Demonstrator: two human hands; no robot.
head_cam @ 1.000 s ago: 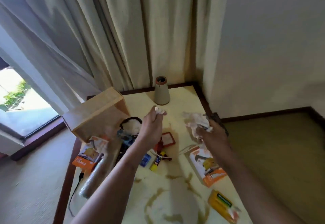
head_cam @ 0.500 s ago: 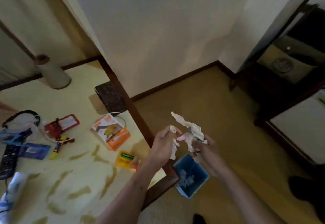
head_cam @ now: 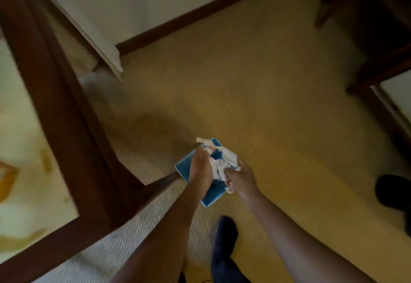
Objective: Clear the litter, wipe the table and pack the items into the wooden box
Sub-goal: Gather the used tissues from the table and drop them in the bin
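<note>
Crumpled paper point(head_cam: 226, 160) gripped by left hand point(head_cam: 201, 170), right hand point(head_cam: 241, 179) — over bin point(head_cam: 183, 168).

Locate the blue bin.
Head view, lower centre: the blue bin stands on the carpet right of the table, beneath the left hand and right hand gripping crumpled paper.

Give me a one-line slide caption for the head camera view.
Left hand and right hand hold crumpled white paper over a blue bin on the carpet beside the stained table.

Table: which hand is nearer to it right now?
Left. The left hand is over the blue bin's side nearest the table; the right hand is farther off, over the bin's far side. Both grip crumpled paper.
</note>
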